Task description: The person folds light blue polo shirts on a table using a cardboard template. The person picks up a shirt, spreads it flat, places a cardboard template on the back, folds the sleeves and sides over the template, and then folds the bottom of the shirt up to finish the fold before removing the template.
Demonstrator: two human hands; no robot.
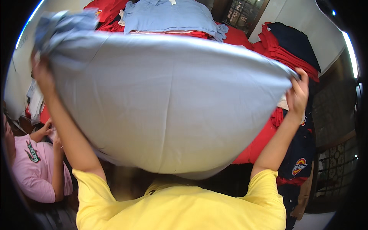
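Observation:
A light blue-grey garment (165, 103) hangs stretched between my two raised hands, its lower edge sagging in a curve. A soft vertical crease runs down its middle. My left hand (41, 71), smeared by motion, grips the garment's upper left end, where the cloth bunches up and looks bluer. My right hand (298, 92) is closed on the upper right corner, with the fingers curled around the edge. The spread cloth hides much of the surface behind it.
Folded light blue shirts (168, 17) lie beyond the cloth, on red fabric. At the right stands a stack of red and navy garments (293, 44), with more navy clothes (297, 153) below. On my left sits a person in a pink shirt (38, 168), hands raised.

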